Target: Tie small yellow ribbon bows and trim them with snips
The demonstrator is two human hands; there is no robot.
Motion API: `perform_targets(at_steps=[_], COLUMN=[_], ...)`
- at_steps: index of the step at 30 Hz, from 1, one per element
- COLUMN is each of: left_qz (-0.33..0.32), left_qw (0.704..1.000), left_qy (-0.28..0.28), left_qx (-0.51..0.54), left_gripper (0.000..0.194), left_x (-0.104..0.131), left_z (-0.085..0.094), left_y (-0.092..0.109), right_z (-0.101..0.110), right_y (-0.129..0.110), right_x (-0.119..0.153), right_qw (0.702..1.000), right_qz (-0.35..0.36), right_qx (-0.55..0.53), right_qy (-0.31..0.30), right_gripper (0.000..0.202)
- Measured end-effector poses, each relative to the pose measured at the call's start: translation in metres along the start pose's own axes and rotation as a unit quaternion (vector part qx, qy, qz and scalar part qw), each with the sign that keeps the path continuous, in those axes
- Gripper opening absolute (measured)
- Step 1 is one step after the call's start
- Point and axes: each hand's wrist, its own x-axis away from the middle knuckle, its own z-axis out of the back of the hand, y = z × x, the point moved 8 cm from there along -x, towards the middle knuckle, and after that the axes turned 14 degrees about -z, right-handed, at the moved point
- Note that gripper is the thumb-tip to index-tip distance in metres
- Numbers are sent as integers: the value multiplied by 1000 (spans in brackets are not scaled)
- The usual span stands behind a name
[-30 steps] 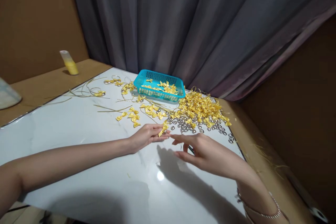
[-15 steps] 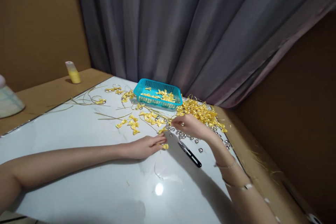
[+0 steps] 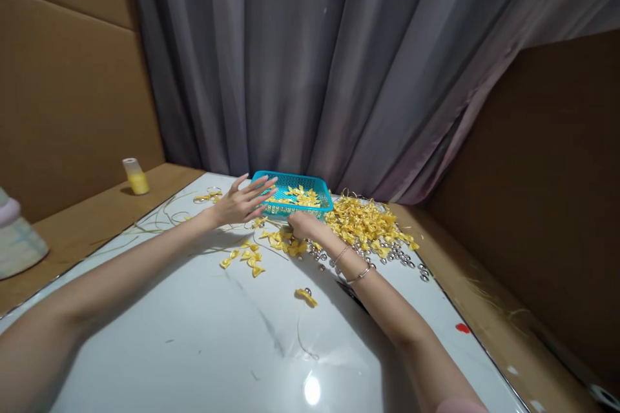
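My left hand (image 3: 241, 202) is raised in front of the teal basket (image 3: 329, 201), fingers spread, with nothing visible in it. My right hand (image 3: 305, 226) is closed at the basket's near side, above loose yellow ribbon bows (image 3: 276, 240); its fingertips are turned away, so what they pinch is hidden. Nearer to me lies a single yellow bow (image 3: 305, 299) with a silver heart-like bead (image 3: 308, 292) against it. Under my right forearm, black thread snips (image 3: 351, 292) are partly covered. Silver beads (image 3: 320, 257) lie scattered beside my right wrist.
A big heap of yellow bows (image 3: 363, 222) is right of the basket. Gold cords (image 3: 159, 216) trail over the table's left side. A yellow-filled bottle (image 3: 136, 177) stands at the back left, and a red piece (image 3: 462, 328) lies near the right edge.
My left hand has let go of the bow on the table and moved up and away toward the basket, opening. My right hand has shifted left and away, from the beads to the basket's front.
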Motion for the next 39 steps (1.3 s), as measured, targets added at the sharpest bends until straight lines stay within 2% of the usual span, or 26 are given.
perform_targets(at_steps=[3, 5, 8, 12, 14, 17, 21, 23, 26, 30, 34, 37, 39], left_qz=[15, 49, 110, 150, 173, 197, 201, 193, 182, 171, 158, 178, 211], left_qw=[999, 998, 992, 982, 977, 972, 968, 967, 962, 915, 883, 874, 853], left_qy=[-22, -36, -60, -93, -90, -72, -76, -67, -37, -9, 7, 55, 89], left_qx=[-22, -14, 13, 67, 88, 106, 133, 150, 202, 366, 443, 450, 469], left_gripper=[49, 48, 49, 50, 50, 51, 44, 41, 38, 30, 30, 31, 31], left_x=[39, 55, 65, 65, 65, 68, 69, 63, 42, 4, -22, -30, -31], left_z=[-32, -46, -56, -60, -59, -55, -50, -44, -34, -28, -19, -7, -2], left_y=[-2, -7, -17, -24, -25, -27, -26, -23, -15, 10, 33, 36, 32], right_z=[1, 4, 10, 22, 30, 40, 47, 48, 45, 39, 41, 44, 44], right_y=[10, 19, 32, 44, 50, 61, 64, 59, 45, 28, 22, 21, 19], right_x=[-2, -3, -6, -4, -1, 5, 15, 20, 24, 27, 32, 36, 37], right_qw=[999, 998, 994, 975, 956, 918, 843, 800, 740, 675, 633, 611, 595], right_qz=[-16, -21, -16, 9, 11, -6, -16, -7, 4, 10, 14, 25, 30], right_qx=[-24, -51, -110, -221, -286, -389, -533, -597, -672, -738, -773, -789, -798], right_qy=[-16, -16, -3, 33, 58, 83, 77, 61, 23, -15, -34, -59, -88], right_gripper=[28, 27, 27, 15, 8, 11, 21, 24, 22, 17, 12, 9, 9])
